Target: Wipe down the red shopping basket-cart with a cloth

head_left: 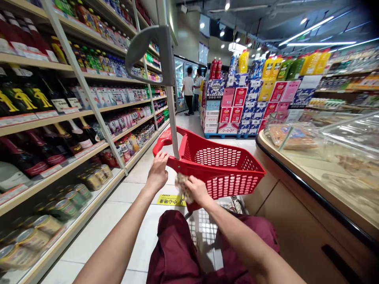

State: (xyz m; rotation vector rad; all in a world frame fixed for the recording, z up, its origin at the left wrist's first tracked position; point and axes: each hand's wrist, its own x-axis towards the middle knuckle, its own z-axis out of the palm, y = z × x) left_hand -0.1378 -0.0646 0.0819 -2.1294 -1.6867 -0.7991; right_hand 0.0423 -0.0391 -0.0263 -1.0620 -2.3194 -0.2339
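Observation:
A red plastic shopping basket (pixel 213 171) with perforated sides stands in front of my knees, a metal pole with a grey handle (pixel 166 55) rising at its left end. My left hand (pixel 159 171) is closed over the basket's red rim, close to the foot of the pole. Lower down, my right hand (pixel 197 189) grips a bunched, mottled beige-brown cloth (pixel 183 188) against the basket's outer left side. Some of the cloth is blurred and covered by the fingers. Through the basket's holes I see floor tiles and no goods.
Shelves of bottles and cans (pixel 97 106) line the left side. A counter (pixel 284 185) with a black edge and packaged food stands close on the right. Stacked drink cartons (pixel 231 106) and two people (pixel 188 90) are farther off. A yellow floor sticker (pixel 168 200) lies below my hands.

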